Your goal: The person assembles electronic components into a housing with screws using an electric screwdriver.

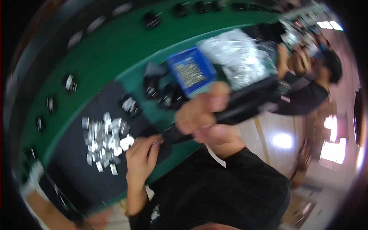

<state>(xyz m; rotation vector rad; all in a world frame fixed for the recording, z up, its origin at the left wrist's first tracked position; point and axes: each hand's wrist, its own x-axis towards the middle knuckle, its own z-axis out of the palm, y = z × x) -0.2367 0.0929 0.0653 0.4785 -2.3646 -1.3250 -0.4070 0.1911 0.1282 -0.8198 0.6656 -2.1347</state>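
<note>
Evidently, below the blue bin [207, 68], the right hand [196, 115] clasped a black tool [174, 135]; the left hand's [142, 154] grasp was indeterminable; steady alignment seemed advisable.

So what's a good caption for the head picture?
Left hand beside a heap of silvery pieces, blurred right hand near a blue tray.
</note>
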